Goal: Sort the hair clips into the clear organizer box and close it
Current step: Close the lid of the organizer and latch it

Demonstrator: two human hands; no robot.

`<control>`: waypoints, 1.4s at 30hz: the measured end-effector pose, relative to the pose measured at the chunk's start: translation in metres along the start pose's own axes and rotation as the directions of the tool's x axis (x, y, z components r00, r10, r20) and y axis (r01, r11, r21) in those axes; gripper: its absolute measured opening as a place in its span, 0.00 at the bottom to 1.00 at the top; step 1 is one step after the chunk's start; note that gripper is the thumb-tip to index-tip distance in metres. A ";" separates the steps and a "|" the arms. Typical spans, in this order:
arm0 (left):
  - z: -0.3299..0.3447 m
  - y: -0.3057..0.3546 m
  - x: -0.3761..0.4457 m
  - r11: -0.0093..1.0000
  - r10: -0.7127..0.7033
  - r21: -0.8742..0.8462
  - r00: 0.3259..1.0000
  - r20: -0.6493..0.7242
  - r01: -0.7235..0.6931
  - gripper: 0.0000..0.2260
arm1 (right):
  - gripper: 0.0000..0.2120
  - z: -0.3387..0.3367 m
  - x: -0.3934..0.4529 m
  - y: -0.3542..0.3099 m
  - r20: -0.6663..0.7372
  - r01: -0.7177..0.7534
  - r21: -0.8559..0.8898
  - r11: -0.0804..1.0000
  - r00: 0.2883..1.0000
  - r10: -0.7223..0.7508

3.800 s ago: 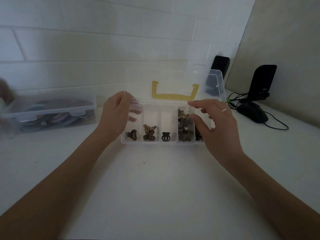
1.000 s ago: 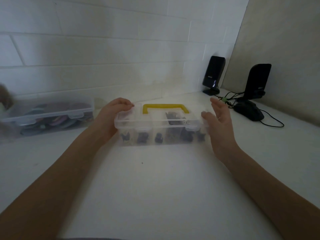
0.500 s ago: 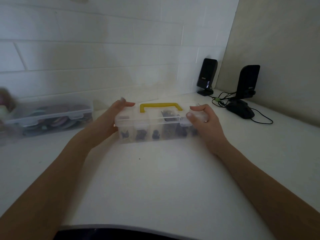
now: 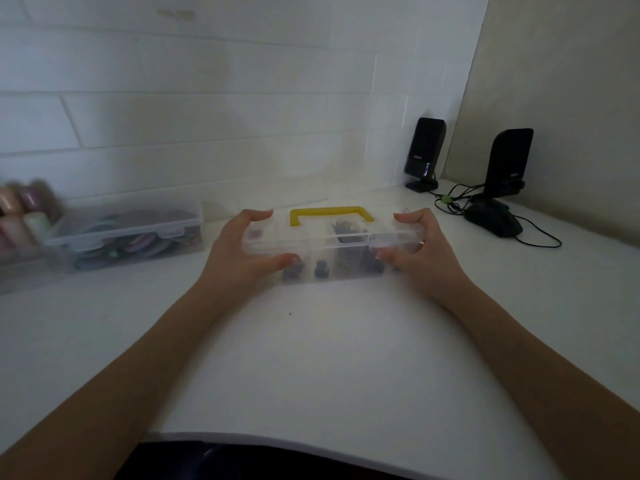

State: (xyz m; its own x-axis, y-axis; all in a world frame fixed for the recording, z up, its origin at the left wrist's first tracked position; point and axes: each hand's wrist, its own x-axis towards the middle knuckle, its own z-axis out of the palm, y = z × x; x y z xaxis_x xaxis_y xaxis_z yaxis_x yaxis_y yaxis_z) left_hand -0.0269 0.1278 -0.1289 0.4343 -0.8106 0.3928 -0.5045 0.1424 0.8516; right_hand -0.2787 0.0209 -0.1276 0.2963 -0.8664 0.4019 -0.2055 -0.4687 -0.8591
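The clear organizer box [image 4: 329, 242] stands on the white table with its lid down and a yellow handle [image 4: 330, 213] lying flat on top. Dark hair clips [image 4: 322, 271] show through its front wall in separate compartments. My left hand [image 4: 239, 251] clasps the box's left end, fingers over the lid and thumb against the front latch. My right hand [image 4: 420, 245] clasps the right end the same way, thumb pressing on the right front latch.
A second clear lidded box [image 4: 128, 237] with coloured items sits at the left, with blurred pastel objects [image 4: 24, 213] beside it. Two black speakers [image 4: 424, 154] and a black mouse [image 4: 493, 221] with cables stand at the back right. The table's front edge [image 4: 311, 445] is near me.
The lid, open 3.8 s ago, came down over the compartments. Since half a second ago both thumbs have shifted onto the front latches.
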 end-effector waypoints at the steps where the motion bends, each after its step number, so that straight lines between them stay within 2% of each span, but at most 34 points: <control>1: 0.001 0.000 0.001 1.000 0.008 -0.002 1.000 -0.006 -0.008 0.29 | 0.25 0.000 0.001 0.000 -0.005 0.002 -0.008 1.000 1.000 -0.002; 6: 0.002 0.000 0.001 1.000 0.001 -0.020 1.000 -0.016 -0.001 0.32 | 0.23 0.003 0.005 0.002 -0.036 -0.006 -0.071 0.997 0.999 0.003; 13: 0.006 -0.002 0.001 0.997 0.069 0.021 0.997 -0.027 -0.068 0.30 | 0.20 0.007 0.003 0.000 -0.059 0.015 -0.135 0.991 0.998 -0.023; 15: 0.008 -0.001 0.002 0.994 0.087 0.070 0.995 -0.042 -0.084 0.29 | 0.19 0.014 0.003 0.002 -0.079 0.030 -0.144 0.989 0.996 -0.042; 17: 0.008 0.001 0.003 0.971 0.151 0.197 0.985 -0.082 -0.132 0.25 | 0.20 0.020 0.005 0.002 -0.090 -0.006 -0.125 0.992 0.996 -0.005; 18: 0.008 0.002 0.004 0.934 0.251 0.285 0.964 -0.087 -0.217 0.23 | 0.21 0.022 0.007 0.001 -0.085 -0.032 -0.095 0.995 0.996 0.024; 20: 0.009 -0.002 0.011 0.794 0.453 0.456 0.891 -0.004 -0.402 0.23 | 0.19 0.026 0.014 -0.001 -0.074 -0.083 -0.037 0.996 0.994 0.080; 21: 0.009 -0.004 0.015 0.737 0.489 0.519 0.872 0.034 -0.433 0.24 | 0.18 0.028 0.020 -0.002 -0.081 -0.102 -0.026 0.994 0.992 0.099; 26: -0.004 -0.018 0.044 0.528 0.491 0.746 0.863 0.121 -0.406 0.21 | 0.20 0.055 0.057 0.001 -0.108 -0.094 -0.023 0.995 0.990 0.091; 31: -0.036 -0.038 0.070 0.406 0.453 0.842 0.878 0.153 -0.356 0.21 | 0.19 0.102 0.089 0.002 -0.087 -0.053 0.011 0.999 0.995 0.054; 35: -0.066 -0.052 0.083 0.363 0.363 0.881 0.917 0.166 -0.303 0.22 | 0.17 0.133 0.108 -0.002 -0.032 -0.028 0.020 0.999 0.999 0.028; 38: -0.071 -0.059 0.086 0.280 0.429 0.884 0.873 0.234 -0.375 0.22 | 0.16 0.145 0.115 0.006 -0.082 -0.006 0.042 0.999 0.997 0.010; 42: -0.072 -0.065 0.092 0.200 0.528 0.901 0.818 0.231 -0.384 0.21 | 0.16 0.150 0.121 0.014 -0.068 -0.002 0.016 1.000 0.998 0.004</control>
State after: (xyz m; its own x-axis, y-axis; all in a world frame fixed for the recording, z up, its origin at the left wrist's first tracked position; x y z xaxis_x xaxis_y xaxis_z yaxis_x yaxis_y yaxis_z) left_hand 0.0997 0.0853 -0.1233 -0.0834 -0.7188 0.6902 -0.9404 -0.1723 -0.2931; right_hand -0.1057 -0.0650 -0.1387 0.2312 -0.8778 0.4195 -0.1914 -0.4638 -0.8650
